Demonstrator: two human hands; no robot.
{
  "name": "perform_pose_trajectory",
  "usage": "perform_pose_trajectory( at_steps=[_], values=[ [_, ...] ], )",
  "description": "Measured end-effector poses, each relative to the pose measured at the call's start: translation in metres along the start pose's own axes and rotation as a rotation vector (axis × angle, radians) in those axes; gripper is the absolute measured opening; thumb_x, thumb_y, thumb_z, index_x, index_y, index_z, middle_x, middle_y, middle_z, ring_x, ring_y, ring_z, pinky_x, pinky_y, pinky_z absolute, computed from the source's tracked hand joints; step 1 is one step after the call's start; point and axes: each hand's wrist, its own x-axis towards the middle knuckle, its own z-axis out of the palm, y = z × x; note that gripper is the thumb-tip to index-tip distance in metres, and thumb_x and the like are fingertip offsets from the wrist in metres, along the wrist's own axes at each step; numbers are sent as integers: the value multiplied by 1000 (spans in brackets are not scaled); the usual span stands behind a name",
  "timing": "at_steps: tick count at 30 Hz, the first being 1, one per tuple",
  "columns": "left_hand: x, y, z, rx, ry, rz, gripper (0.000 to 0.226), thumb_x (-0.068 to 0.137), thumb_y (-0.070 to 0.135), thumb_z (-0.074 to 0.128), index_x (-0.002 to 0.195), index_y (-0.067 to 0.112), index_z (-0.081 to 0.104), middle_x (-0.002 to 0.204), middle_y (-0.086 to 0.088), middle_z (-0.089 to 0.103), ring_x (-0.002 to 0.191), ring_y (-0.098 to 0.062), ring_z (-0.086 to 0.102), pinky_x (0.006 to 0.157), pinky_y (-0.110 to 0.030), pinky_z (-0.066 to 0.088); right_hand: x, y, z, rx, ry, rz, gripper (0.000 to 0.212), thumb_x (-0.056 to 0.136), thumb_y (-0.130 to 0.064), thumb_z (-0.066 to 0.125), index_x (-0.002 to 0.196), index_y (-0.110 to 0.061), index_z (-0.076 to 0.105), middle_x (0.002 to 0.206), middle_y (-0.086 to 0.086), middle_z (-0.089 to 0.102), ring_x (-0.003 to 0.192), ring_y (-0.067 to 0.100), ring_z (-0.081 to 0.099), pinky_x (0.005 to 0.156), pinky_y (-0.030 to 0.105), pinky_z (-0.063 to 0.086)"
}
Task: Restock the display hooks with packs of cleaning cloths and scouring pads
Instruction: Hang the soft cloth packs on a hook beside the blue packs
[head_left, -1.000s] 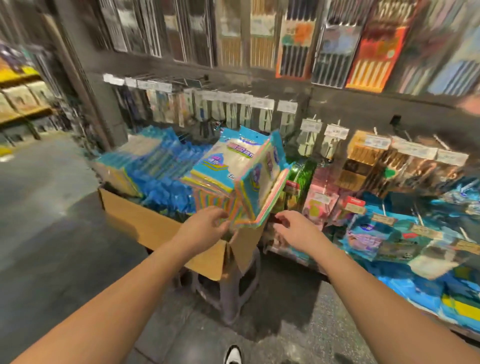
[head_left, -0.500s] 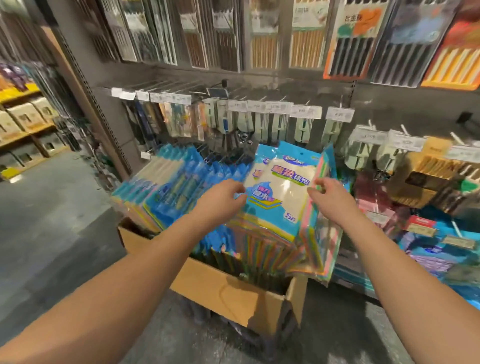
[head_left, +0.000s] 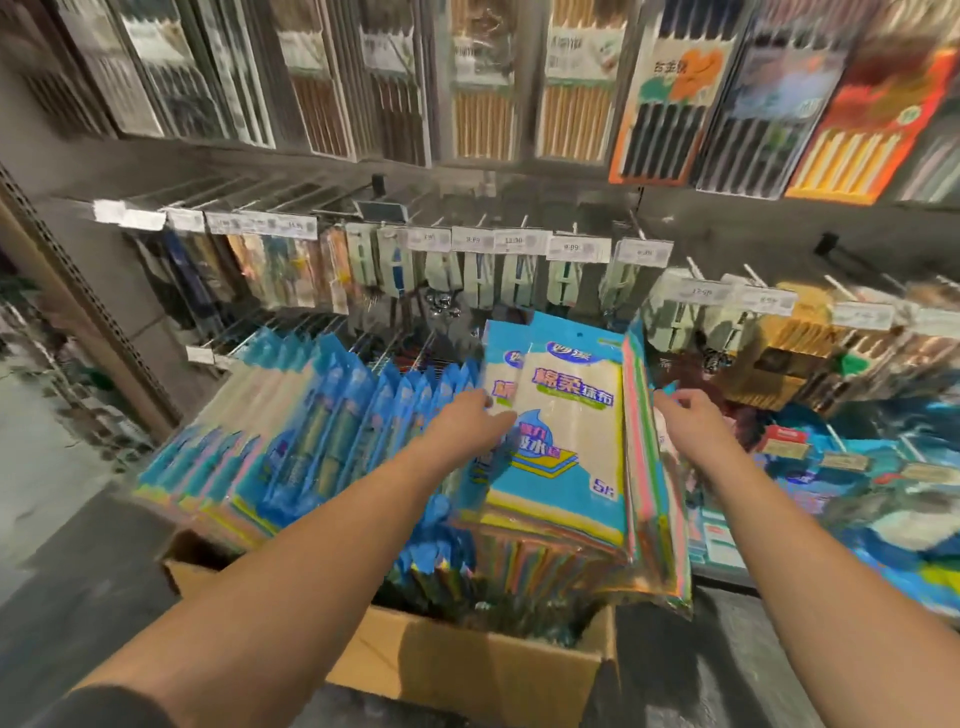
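A stack of blue-topped cleaning cloth packs (head_left: 571, 441) stands up out of a cardboard box (head_left: 483, 670), its front pack showing a cream cloth and blue label. My left hand (head_left: 467, 426) grips the stack's left edge. My right hand (head_left: 685, 421) holds its right edge, where pink and green cloth edges show. More blue cloth packs (head_left: 291, 431) fill the box's left side. Bare wire display hooks (head_left: 363, 338) jut out just behind the box. The frame is blurred.
Price-tagged hooks (head_left: 576, 249) with hanging utensils run across the wall above. Chopstick packs (head_left: 665, 104) hang in the top row. Blue and brown hanging goods (head_left: 831, 467) crowd the right. An aisle floor (head_left: 47, 467) opens to the left.
The view has swung left and closer to the box. Both hands rose from under the stack to its sides, and the stack now stands more upright facing me.
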Motion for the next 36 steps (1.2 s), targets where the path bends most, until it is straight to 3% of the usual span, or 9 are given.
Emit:
perform_pose_trajectory(
  at_steps=[4,7,11,15,22,25,27,30,36],
  values=[
    [14,0,7,-162,-31,-62,59,90,51,67,135,19,47,148,-12,44,137,-31,44,106,-38,40,-1,29,15,181,-83,157,74,84,-72,44,132,-17,58,116,3,59,108,27,59,99,43,48],
    [27,-6,9,-372,-100,-172,103,73,62,80,146,9,30,150,-10,42,132,-29,49,104,-38,43,36,84,34,241,-188,138,74,75,-87,46,118,-31,68,121,0,70,107,24,68,102,48,49],
    [38,-11,12,-527,-176,-210,63,82,46,82,124,8,54,119,-4,67,86,-16,61,77,-33,46,12,76,38,389,-236,224,51,67,-85,64,95,-42,69,111,-1,75,103,24,71,100,48,51],
    [36,-12,11,-627,-262,-218,33,90,38,75,109,13,64,92,-2,74,74,-13,67,47,-23,49,-18,41,34,399,-298,302,74,68,-83,67,112,-24,72,108,3,76,102,28,72,102,51,50],
    [46,-13,18,-671,-199,-236,51,85,34,81,117,10,50,102,-12,76,85,-26,76,69,-39,63,-15,29,29,447,-368,341,79,73,-69,71,131,-18,58,116,10,73,107,30,69,98,52,51],
    [45,-9,12,-732,-258,-263,59,87,30,78,127,7,43,97,-16,76,58,-21,74,47,-29,56,-21,13,30,439,-368,316,84,86,-52,67,151,-13,31,139,8,57,94,19,66,69,35,59],
    [50,-8,13,-728,-268,-269,59,86,32,79,128,5,47,93,-16,77,61,-24,74,52,-29,56,-17,16,32,422,-350,323,87,89,-48,66,156,-16,21,149,10,45,89,14,58,56,29,52],
    [49,-3,18,-728,-265,-244,51,85,36,80,122,6,61,88,-13,79,72,-26,75,65,-35,60,-11,20,34,370,-343,289,111,72,-63,76,156,-23,17,153,11,39,108,25,59,80,44,57],
    [43,6,22,-730,-313,-263,40,83,32,82,110,6,70,94,-14,78,71,-26,75,61,-37,62,-6,22,33,171,-349,212,115,73,-71,67,159,-20,9,145,12,51,111,29,62,93,37,50]
  ],
)
